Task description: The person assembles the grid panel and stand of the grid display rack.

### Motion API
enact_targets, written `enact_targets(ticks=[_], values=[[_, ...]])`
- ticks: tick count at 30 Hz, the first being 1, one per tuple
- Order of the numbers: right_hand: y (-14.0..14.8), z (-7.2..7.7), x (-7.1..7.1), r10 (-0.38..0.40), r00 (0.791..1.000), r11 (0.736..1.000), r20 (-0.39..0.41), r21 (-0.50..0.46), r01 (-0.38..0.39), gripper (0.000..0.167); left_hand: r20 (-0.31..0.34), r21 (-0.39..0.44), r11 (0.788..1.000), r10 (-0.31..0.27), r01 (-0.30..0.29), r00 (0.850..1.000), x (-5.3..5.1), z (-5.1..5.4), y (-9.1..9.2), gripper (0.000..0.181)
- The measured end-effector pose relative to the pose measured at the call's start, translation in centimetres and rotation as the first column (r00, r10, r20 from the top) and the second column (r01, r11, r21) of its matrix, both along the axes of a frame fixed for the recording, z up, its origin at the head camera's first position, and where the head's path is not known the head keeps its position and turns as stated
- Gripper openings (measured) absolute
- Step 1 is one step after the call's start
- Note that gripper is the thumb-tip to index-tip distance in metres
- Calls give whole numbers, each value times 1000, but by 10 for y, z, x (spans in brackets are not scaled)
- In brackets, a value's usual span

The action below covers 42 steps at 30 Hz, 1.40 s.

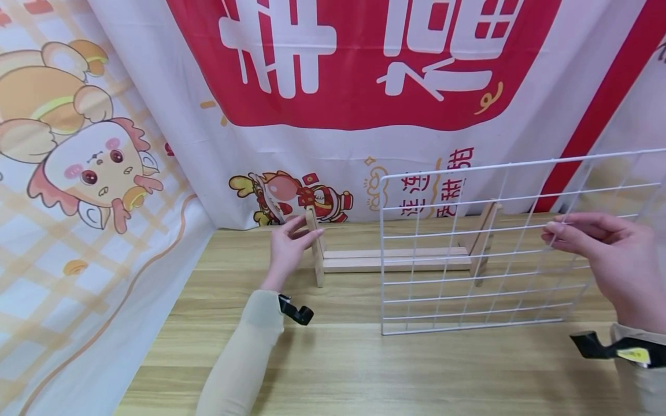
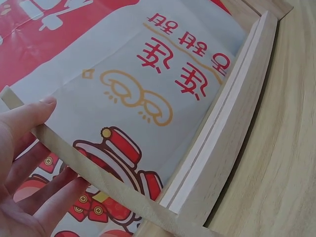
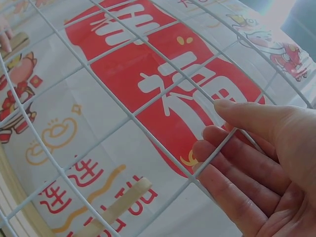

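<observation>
Pinching a wire of the white grid (image 1: 512,252) between thumb and curled fingers of the right hand (image 1: 619,248); gripping the wooden stand (image 1: 354,264) by its left upright (image 1: 316,254) in the left hand (image 1: 286,248), closed to the wood's thickness. Holding the grid upright, long axis side to side, before the stand's right end. Running crossbar-parallel along the back edge of the table (image 1: 322,358). Visible from the left wrist, hidden from the head: fingertips beneath the upright.

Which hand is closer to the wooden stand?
Left. The left hand pinches the upright at one end of the wooden stand; the right hand is apart from it, past its other end, holding the white wire grid.
</observation>
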State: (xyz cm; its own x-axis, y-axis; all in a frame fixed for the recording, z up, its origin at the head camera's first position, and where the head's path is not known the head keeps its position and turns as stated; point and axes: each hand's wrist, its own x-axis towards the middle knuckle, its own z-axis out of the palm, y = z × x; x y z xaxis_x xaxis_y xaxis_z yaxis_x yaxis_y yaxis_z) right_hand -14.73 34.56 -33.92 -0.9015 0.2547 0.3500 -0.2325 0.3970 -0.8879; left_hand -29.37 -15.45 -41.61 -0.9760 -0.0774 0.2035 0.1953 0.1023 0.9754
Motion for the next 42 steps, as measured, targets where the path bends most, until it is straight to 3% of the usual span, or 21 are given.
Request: enact_targets(ticks=[9, 21, 29, 42], values=[[0, 1, -1, -2, 1000, 1000, 0, 13, 2, 31, -4, -13, 1000, -9, 8, 1000, -5, -1, -3, 64], [0, 2, -3, -10, 1000, 1000, -4, 27, 10, 29, -69, -72, 997, -23, 18, 997, -8, -1, -5, 57], [1, 2, 0, -10, 1000, 1000, 9, -1, 10, 32, -124, -66, 997, -44, 36, 991, -8, 6, -5, 56], [-1, 4, -5, -8, 1000, 1000, 16, -5, 9, 38, -95, -149, 989, -41, 26, 995, -7, 9, -7, 58]])
